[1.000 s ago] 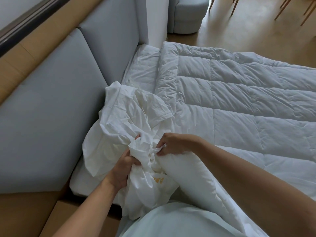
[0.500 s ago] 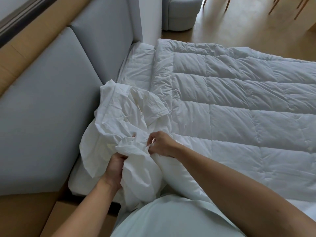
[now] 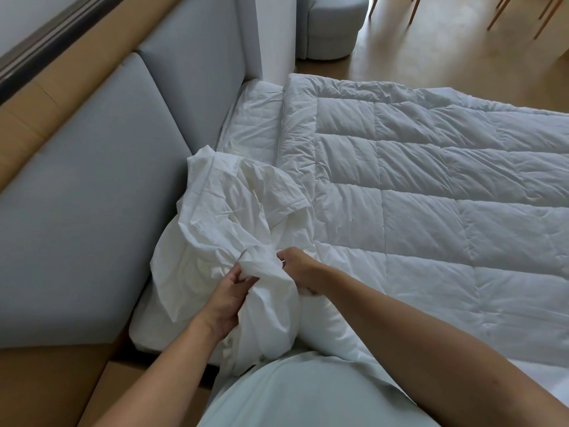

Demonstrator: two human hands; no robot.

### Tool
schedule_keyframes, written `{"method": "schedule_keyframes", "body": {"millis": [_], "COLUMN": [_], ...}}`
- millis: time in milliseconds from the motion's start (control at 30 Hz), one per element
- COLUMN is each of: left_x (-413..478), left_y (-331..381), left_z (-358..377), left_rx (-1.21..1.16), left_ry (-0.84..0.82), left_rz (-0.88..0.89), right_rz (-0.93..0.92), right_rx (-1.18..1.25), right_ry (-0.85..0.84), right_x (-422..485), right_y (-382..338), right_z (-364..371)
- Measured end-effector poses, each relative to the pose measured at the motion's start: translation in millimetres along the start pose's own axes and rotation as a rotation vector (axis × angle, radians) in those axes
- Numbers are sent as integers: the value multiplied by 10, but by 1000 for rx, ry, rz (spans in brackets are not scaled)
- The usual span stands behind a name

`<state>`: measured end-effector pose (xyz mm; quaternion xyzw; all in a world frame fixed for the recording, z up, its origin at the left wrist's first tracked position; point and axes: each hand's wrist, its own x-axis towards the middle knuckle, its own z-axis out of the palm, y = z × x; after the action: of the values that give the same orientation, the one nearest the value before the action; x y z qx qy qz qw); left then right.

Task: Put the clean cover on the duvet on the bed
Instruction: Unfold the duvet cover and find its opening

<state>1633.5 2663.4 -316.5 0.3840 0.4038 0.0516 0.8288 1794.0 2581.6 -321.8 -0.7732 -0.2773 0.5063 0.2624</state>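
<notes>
I am standing at the near left corner of the bed [image 3: 255, 118], beside the grey padded headboard [image 3: 92, 180], and both my hands are working at the same bunch of white cloth. My left hand [image 3: 226, 298] is gripping the clean cover [image 3: 221, 217]: the fingers are curled under a thick gathered fold and the thumb is pressing down on top of it. My right hand [image 3: 300, 269] is closing on that fold from the other side, its fingers curled tight and their tips buried in the cloth. It is sitting right over the near corner of the duvet [image 3: 431, 195], and I cannot tell whether that corner is in its grasp as well.

The cover is lying crumpled in a heap along the head edge of the bed, leaning against the headboard and overlapping the duvet's near left corner. Its lower part is hanging down over the bed's near edge in front of my pale shirt [image 3: 292, 396]. The quilted duvet is lying flat and bare across the rest of the bed, reaching toward the far edge, with a strip of sheet showing between it and the headboard. Beyond the far corner a round grey stool [image 3: 329, 26] is standing on the wooden floor [image 3: 431, 63].
</notes>
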Motion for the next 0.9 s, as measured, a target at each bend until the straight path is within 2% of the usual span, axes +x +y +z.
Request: {"method": "schedule_keyframes", "body": {"millis": [67, 133, 200, 233, 300, 367, 467, 600, 700, 900], "left_x": [7, 9, 17, 10, 7, -18, -22, 42, 41, 5], "left_y": [-30, -75, -120, -132, -139, -87, -23, -90, -76, -7], "left_z": [13, 12, 53, 96, 167, 147, 37, -17, -53, -123], "left_rx": [37, 98, 194, 229, 173, 35, -123, 66, 307, 661], "left_ry": [86, 160, 198, 205, 186, 131, -31, 102, 120, 26], "left_rz": [24, 51, 68, 70, 28, -67, -170, -140, -98, -27], "right_rz": [60, 131, 105, 73, 47, 104, 131, 107, 122, 103], "right_rx": [214, 515, 560, 469, 278, 246, 251, 173, 217, 303], "right_ry": [-123, -357, -505, -480, -308, -222, -188, -101, -38, -4], "right_x": [-62, -123, -162, -161, -162, -117, -98, -88, -70, -31], "right_y": [26, 48, 18, -11, -60, -15, 48, -45, -12, 84], "right_z": [-61, -139, -142, -98, -23, -22, -62, 77, 192, 137]}}
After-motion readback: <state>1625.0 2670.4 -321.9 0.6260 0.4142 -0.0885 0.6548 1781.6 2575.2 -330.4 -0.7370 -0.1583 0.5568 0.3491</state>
